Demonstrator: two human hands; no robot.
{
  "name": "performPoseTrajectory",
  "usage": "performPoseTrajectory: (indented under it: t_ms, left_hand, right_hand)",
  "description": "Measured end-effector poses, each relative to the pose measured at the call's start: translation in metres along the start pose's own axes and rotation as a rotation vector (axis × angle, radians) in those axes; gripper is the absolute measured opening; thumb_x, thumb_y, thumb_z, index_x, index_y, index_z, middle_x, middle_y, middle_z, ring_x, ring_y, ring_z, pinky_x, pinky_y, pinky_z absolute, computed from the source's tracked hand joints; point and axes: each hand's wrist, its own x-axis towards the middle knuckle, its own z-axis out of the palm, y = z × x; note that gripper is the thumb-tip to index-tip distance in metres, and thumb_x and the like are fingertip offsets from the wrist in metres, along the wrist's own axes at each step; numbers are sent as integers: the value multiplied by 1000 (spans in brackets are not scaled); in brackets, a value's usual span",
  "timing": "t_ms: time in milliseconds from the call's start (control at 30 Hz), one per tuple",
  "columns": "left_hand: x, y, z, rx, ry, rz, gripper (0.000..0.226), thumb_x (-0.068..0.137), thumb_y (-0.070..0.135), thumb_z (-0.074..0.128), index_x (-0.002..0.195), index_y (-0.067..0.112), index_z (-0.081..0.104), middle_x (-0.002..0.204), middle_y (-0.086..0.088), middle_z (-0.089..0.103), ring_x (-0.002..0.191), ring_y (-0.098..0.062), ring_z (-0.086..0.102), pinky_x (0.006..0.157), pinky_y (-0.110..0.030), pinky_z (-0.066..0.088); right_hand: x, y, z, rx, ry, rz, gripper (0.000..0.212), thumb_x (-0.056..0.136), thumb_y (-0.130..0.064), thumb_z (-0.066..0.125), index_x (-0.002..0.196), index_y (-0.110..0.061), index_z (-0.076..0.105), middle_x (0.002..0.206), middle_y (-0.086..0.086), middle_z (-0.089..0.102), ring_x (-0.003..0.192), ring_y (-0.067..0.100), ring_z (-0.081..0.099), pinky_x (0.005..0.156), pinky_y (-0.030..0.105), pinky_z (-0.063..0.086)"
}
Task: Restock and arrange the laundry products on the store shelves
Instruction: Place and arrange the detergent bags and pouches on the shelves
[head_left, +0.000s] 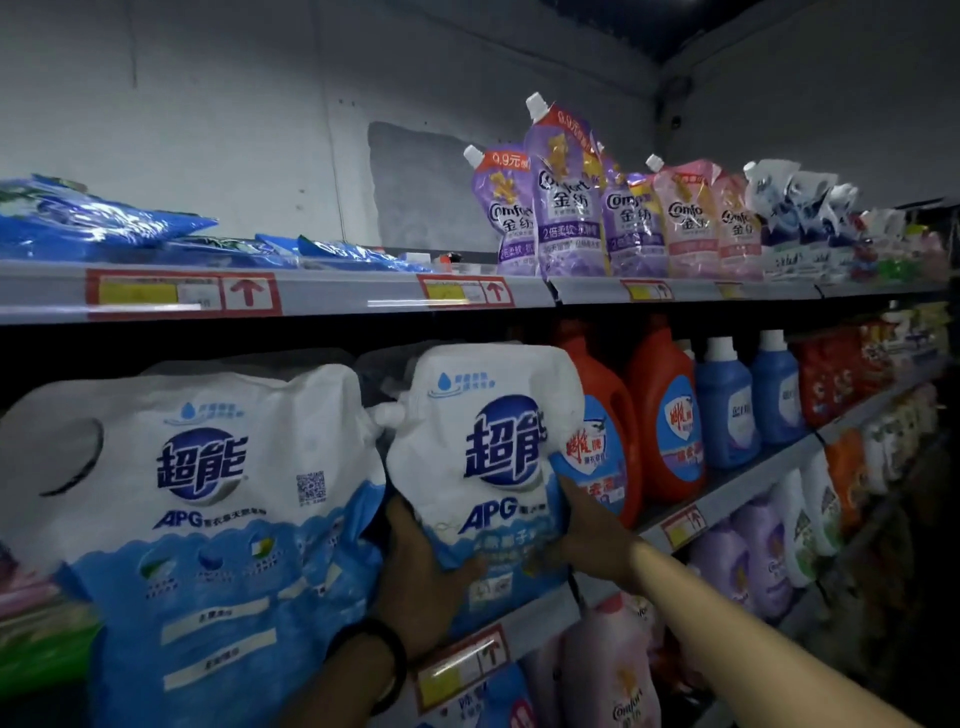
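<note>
Detergent pouch (483, 457), centre of frame on the middle shelf (727, 493), is clamped low between the left hand (421, 577) and right hand (587, 545), beside a matching pouch (208, 493) and orange bottles (660, 410). Placement appears near complete; the top shelf (322, 296) at upper centre shows a gap, so restocking likely remains.

Two bare forearms enter from the bottom of the frame, neither covered by a sleeve. The left hand (421, 582), at lower centre, has a dark band (387, 670) looped around its wrist, thick and rounded like a bracelet or hair tie. The right hand (582, 540), lower right of centre, wears nothing visible on wrist or fingers.
</note>
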Motion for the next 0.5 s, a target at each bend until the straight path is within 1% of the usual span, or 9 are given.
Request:
performPoseTrajectory:
  t_ms: [67, 100, 167, 233, 267, 333, 367, 433, 500]
  left_hand:
    - [6, 2, -1, -14, 16, -48, 86, 84, 11, 85, 142, 29, 25, 138, 20, 52, 115, 12, 55, 92, -11, 49]
    - [8, 2, -1, -13, 25, -75, 84, 85, 13, 85, 143, 25, 25, 137, 15, 53, 115, 3, 57, 95, -19, 49]
    - [11, 3, -2, -23, 27, -141, 82, 86, 14, 84, 141, 21, 23, 131, 11, 54, 113, -7, 57, 96, -27, 49]
    - [13, 3, -2, -26, 19, -179, 83, 87, 16, 84, 140, 21, 20, 128, 12, 53, 113, -9, 57, 98, -31, 50]
    - [12, 3, -2, -21, 22, -188, 86, 86, 18, 84, 142, 21, 19, 131, 10, 53, 117, -13, 58, 102, -34, 51]
    - [8, 3, 0, -11, 61, -191, 90, 85, 19, 86, 145, 21, 19, 139, 2, 54, 124, -19, 58, 108, -42, 52]
    - [3, 5, 3, 1, 99, -172, 91, 85, 18, 86, 147, 22, 19, 144, -1, 53, 127, -20, 58, 109, -44, 51]
    - [-12, 7, 10, 74, 191, -57, 96, 87, 12, 83, 155, 27, 16, 156, -1, 43, 137, -17, 51, 116, -42, 46]
    - [-30, 14, 13, 184, 248, 87, 92, 92, 0, 71, 159, 32, 16, 161, 2, 35, 144, -14, 44, 121, -41, 40]
  right_hand:
    - [0, -2, -7, 90, -31, 78, 96, 59, -23, 99, 143, -35, 54, 133, -10, 70, 121, 17, 68, 95, 45, 62]
    - [-1, -2, -8, 107, -17, 90, 93, 60, -26, 100, 141, -34, 56, 132, -10, 70, 120, 16, 67, 95, 44, 62]
    - [-7, -4, -3, 104, 26, 93, 74, 72, -17, 96, 133, -31, 58, 126, -11, 69, 113, 9, 66, 90, 33, 62]
    - [-14, -5, 3, 73, 83, 83, 61, 80, -10, 90, 130, -26, 59, 121, -12, 67, 107, 3, 65, 81, 22, 61]
    - [-16, -4, 7, 60, 128, 98, 59, 80, -11, 90, 130, -23, 61, 119, -12, 67, 109, 7, 67, 83, 23, 61]
    - [-25, -6, 19, 49, 262, 124, 69, 76, -19, 94, 135, -20, 58, 123, -8, 66, 115, 17, 67, 94, 36, 62]
    - [-32, -9, 25, 7, 360, 130, 74, 74, -24, 95, 136, -20, 56, 126, -5, 63, 115, 18, 64, 95, 39, 60]
    - [-50, -20, 42, -121, 549, 86, 72, 75, -31, 93, 135, -23, 53, 130, 1, 57, 114, 17, 59, 93, 35, 57]
    - [-74, -39, 62, -149, 612, -25, 60, 84, -30, 86, 133, -22, 52, 129, -2, 53, 114, 14, 55, 90, 28, 50]
